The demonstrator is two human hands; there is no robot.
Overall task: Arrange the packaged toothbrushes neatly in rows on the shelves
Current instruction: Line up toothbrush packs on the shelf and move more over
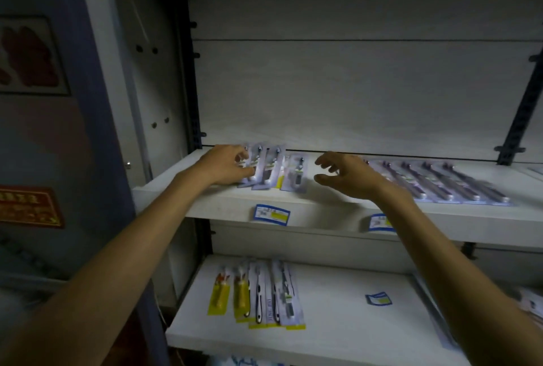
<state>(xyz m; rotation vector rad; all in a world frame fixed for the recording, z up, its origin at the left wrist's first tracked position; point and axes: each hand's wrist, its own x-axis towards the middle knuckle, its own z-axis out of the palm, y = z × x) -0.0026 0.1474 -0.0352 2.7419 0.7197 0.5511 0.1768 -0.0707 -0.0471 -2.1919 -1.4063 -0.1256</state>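
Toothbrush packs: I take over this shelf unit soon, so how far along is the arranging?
Looks done: the row at the right of the upper shelf lies parallel. In hand: the left hand touches the uneven left group; the right hand hovers open beside it, holding nothing. Left: that group, the overlapping packs on the lower shelf, and a loose price label there.

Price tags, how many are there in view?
3: two on the upper shelf's front edge, one lying flat on the lower shelf. More may sit outside the frame.
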